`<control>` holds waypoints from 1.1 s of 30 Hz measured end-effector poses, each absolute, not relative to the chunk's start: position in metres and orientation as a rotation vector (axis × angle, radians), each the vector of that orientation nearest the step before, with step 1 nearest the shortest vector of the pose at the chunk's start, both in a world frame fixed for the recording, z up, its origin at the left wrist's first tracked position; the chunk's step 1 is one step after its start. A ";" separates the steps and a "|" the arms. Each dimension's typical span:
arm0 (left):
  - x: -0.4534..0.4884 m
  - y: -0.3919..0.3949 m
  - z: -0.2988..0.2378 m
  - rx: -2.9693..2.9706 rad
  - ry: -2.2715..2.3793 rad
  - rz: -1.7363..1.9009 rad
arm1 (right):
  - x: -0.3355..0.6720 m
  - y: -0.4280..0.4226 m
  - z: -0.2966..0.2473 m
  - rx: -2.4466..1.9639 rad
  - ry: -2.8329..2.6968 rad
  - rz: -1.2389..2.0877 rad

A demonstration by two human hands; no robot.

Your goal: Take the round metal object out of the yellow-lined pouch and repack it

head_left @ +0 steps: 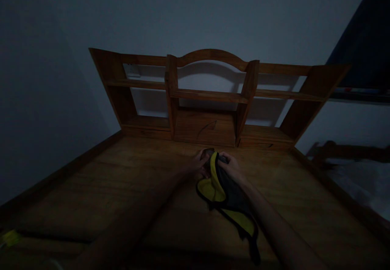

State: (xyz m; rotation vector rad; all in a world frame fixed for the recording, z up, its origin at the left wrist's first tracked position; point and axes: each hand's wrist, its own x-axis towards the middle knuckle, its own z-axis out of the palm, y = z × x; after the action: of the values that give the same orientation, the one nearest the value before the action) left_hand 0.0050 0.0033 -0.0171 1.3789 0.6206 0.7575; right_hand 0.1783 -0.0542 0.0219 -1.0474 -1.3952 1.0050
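Observation:
The light is dim. A two-sided cloth (pixel 213 186), yellow on one face and dark grey on the other with black edging, hangs in folds between my hands over the wooden desktop. My right hand (pixel 230 167) is closed on its upper grey part. My left hand (pixel 199 165) is closed at the cloth's upper left side, around a small dark object (pixel 209 151) whose kind I cannot make out. The cloth's lower end trails down toward my right forearm, with a black strip at its tip.
Beyond my hands, a wooden shelf unit (pixel 210 95) with open compartments stands along the wall at the back of the desktop (pixel 137 172). A yellow item (pixel 11 237) lies at the lower left. Pale bedding (pixel 362 180) shows at the right, past the raised desk edge.

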 end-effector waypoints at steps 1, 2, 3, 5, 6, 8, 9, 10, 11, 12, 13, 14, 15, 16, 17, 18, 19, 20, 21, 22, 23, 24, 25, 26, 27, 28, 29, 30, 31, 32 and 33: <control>0.005 0.002 -0.016 1.383 0.629 0.740 | 0.178 -0.054 0.020 -1.053 -1.387 1.012; 0.004 0.001 -0.015 1.389 0.633 0.719 | 0.179 -0.053 0.018 -1.059 -1.378 1.016; 0.004 0.000 -0.014 1.398 0.629 0.703 | 0.179 -0.052 0.016 -1.062 -1.369 1.021; 0.003 -0.001 -0.011 1.423 0.604 0.689 | 0.180 -0.051 0.013 -1.051 -1.346 1.045; 0.003 -0.001 -0.010 1.434 0.586 0.689 | 0.180 -0.050 0.011 -1.034 -1.330 1.064; 0.003 0.000 -0.010 1.444 0.554 0.696 | 0.181 -0.048 0.009 -1.001 -1.295 1.102; 0.003 0.001 -0.010 1.438 0.549 0.703 | 0.181 -0.048 0.008 -0.990 -1.276 1.112; 0.004 0.002 -0.011 1.426 0.554 0.708 | 0.180 -0.047 0.008 -0.982 -1.257 1.118; 0.004 0.003 -0.011 1.412 0.567 0.711 | 0.180 -0.047 0.008 -0.974 -1.237 1.127; 0.004 0.003 -0.012 1.398 0.582 0.712 | 0.180 -0.047 0.008 -0.964 -1.219 1.142; 0.004 0.003 -0.012 1.387 0.598 0.712 | 0.179 -0.048 0.008 -0.951 -1.202 1.162; 0.004 0.003 -0.012 1.378 0.607 0.710 | 0.179 -0.048 0.008 -0.938 -1.189 1.184; 0.004 0.003 -0.012 1.371 0.612 0.711 | 0.179 -0.049 0.008 -0.927 -1.178 1.205; 0.004 0.002 -0.012 1.364 0.614 0.718 | 0.179 -0.050 0.009 -0.921 -1.168 1.222; 0.003 0.001 -0.011 1.357 0.615 0.728 | 0.179 -0.050 0.009 -0.919 -1.163 1.235; 0.003 0.000 -0.011 1.350 0.618 0.739 | 0.179 -0.051 0.009 -0.920 -1.161 1.241; 0.003 -0.001 -0.011 1.343 0.622 0.751 | 0.179 -0.051 0.009 -0.923 -1.160 1.242; 0.003 -0.001 -0.010 1.337 0.627 0.764 | 0.179 -0.051 0.010 -0.927 -1.165 1.243; 0.003 -0.001 -0.011 1.332 0.633 0.776 | 0.179 -0.051 0.010 -0.928 -1.174 1.241; 0.003 -0.001 -0.011 1.328 0.636 0.786 | 0.179 -0.051 0.010 -0.927 -1.181 1.238; 0.003 -0.001 -0.012 1.323 0.643 0.796 | 0.179 -0.052 0.011 -0.922 -1.188 1.239; 0.004 0.000 -0.013 1.317 0.655 0.807 | 0.179 -0.052 0.012 -0.915 -1.194 1.246; 0.004 0.001 -0.014 1.313 0.668 0.817 | 0.179 -0.052 0.013 -0.905 -1.198 1.256; 0.004 0.002 -0.015 1.310 0.680 0.823 | 0.179 -0.053 0.014 -0.898 -1.205 1.265; 0.004 0.004 -0.016 1.309 0.690 0.828 | 0.179 -0.054 0.015 -0.895 -1.212 1.268; 0.004 0.004 -0.017 1.309 0.697 0.831 | 0.179 -0.055 0.016 -0.897 -1.223 1.265; 0.004 0.005 -0.017 1.310 0.699 0.831 | 0.179 -0.056 0.017 -0.901 -1.234 1.257; 0.004 0.005 -0.018 1.314 0.694 0.830 | 0.179 -0.057 0.018 -0.906 -1.244 1.248; 0.004 0.005 -0.018 1.322 0.686 0.830 | 0.179 -0.057 0.019 -0.911 -1.253 1.238; 0.004 0.005 -0.018 1.333 0.678 0.830 | 0.179 -0.057 0.019 -0.913 -1.262 1.231; 0.005 0.005 -0.019 1.345 0.667 0.828 | 0.180 -0.057 0.019 -0.912 -1.267 1.221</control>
State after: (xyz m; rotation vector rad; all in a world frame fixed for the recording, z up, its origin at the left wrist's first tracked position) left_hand 0.0045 0.0046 -0.0185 1.3454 0.6674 0.8285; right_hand 0.1796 -0.0570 0.0188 -0.9125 -1.2669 1.2209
